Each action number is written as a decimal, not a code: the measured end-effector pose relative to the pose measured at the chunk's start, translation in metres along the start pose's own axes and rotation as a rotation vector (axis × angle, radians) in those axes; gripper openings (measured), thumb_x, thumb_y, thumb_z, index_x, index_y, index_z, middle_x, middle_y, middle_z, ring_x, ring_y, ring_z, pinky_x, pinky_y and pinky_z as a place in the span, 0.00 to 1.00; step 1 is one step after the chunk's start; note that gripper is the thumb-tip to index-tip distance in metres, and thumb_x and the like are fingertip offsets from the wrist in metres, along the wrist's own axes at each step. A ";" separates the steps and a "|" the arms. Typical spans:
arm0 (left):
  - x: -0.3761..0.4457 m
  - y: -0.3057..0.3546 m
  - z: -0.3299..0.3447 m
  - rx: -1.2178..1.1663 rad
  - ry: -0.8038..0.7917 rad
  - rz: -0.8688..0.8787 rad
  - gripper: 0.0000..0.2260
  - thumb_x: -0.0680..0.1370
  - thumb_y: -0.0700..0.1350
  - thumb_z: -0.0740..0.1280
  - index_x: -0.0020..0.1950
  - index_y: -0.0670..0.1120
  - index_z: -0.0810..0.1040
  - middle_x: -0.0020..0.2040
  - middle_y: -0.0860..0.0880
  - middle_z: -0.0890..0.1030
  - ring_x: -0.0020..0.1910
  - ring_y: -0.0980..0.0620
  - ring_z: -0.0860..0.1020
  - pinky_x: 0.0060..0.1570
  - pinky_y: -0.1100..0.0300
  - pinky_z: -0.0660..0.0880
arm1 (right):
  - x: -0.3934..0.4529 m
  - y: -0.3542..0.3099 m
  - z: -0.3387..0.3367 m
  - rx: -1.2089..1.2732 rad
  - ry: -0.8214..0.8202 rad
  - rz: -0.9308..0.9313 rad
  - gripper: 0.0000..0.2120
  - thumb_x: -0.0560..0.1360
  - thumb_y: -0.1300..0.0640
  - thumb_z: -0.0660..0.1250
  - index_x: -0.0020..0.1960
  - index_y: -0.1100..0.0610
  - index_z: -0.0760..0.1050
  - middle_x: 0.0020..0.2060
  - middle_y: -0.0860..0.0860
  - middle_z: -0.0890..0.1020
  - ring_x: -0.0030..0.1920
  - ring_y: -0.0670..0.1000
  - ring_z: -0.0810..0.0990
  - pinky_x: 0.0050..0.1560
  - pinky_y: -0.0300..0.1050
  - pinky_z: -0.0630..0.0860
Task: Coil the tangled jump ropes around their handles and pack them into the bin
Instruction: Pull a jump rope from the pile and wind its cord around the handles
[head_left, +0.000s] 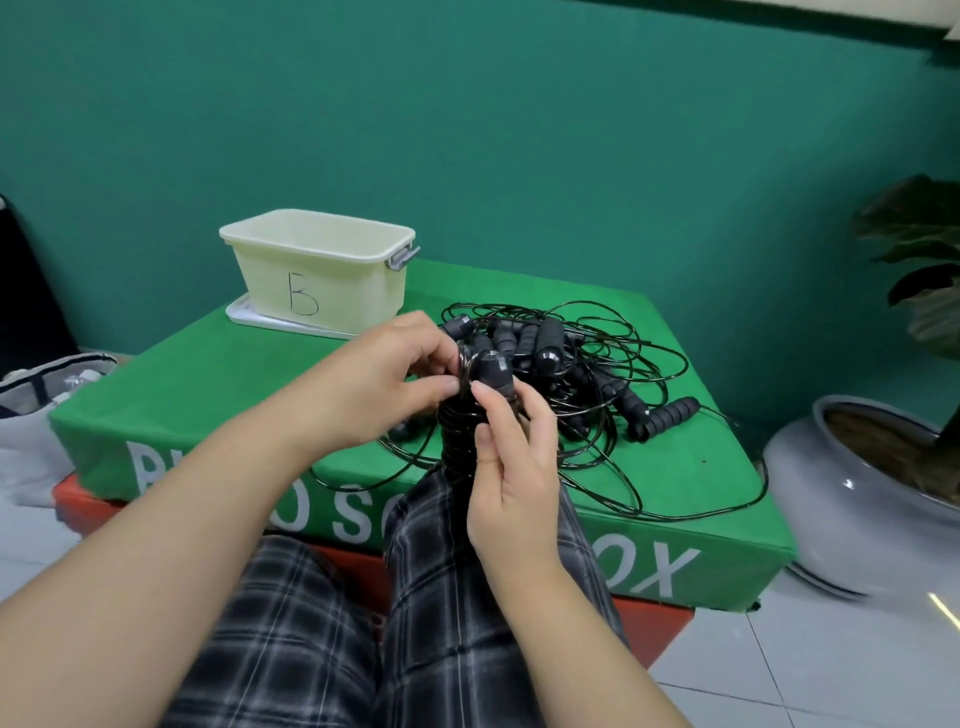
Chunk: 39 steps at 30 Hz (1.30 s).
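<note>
Here, both grips w/ fingertips pinched round upright rope-wrapped handle (470, 415).

We see soft, even indoor light, with only faint shadows under the bin (318, 270) beyond the fingers (485, 415). The picture is slightly soft, blurrier near the forearms below them. Glare glints on the grey pot (852, 488) far right of them. Wide-angle bending curves the edges.

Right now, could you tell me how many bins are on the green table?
1: the cream bin marked "B" stands at the table's far left corner, on a white lid. None appears hidden.
</note>
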<state>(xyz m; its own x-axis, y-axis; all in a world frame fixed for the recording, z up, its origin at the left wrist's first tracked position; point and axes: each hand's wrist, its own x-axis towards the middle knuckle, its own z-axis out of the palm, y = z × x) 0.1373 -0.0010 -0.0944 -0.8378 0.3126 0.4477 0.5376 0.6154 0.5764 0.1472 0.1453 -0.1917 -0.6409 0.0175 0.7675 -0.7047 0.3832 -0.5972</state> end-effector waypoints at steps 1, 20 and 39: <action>-0.001 -0.001 0.000 0.044 0.003 0.011 0.08 0.74 0.36 0.70 0.43 0.49 0.76 0.44 0.52 0.74 0.45 0.52 0.78 0.52 0.52 0.76 | 0.000 -0.001 0.000 -0.014 -0.014 -0.001 0.16 0.83 0.46 0.50 0.65 0.47 0.70 0.66 0.53 0.67 0.60 0.51 0.73 0.60 0.25 0.62; -0.001 0.013 0.026 0.047 0.151 -0.222 0.06 0.73 0.42 0.63 0.37 0.46 0.67 0.40 0.52 0.68 0.36 0.50 0.68 0.40 0.54 0.67 | 0.022 -0.009 -0.008 0.033 -0.253 0.406 0.35 0.74 0.47 0.70 0.75 0.47 0.56 0.70 0.46 0.69 0.66 0.44 0.70 0.62 0.37 0.67; 0.009 0.004 0.008 0.019 -0.029 -0.259 0.06 0.78 0.42 0.63 0.41 0.48 0.71 0.36 0.51 0.72 0.33 0.54 0.68 0.38 0.53 0.70 | 0.038 -0.011 -0.009 0.021 -0.382 0.415 0.40 0.75 0.47 0.68 0.76 0.36 0.44 0.64 0.36 0.64 0.68 0.40 0.64 0.58 0.33 0.62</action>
<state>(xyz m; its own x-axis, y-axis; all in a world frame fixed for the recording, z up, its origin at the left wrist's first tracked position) 0.1311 0.0104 -0.0938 -0.9497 0.1633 0.2673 0.3035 0.6907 0.6563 0.1333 0.1497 -0.1534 -0.9277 -0.1737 0.3304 -0.3731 0.3965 -0.8388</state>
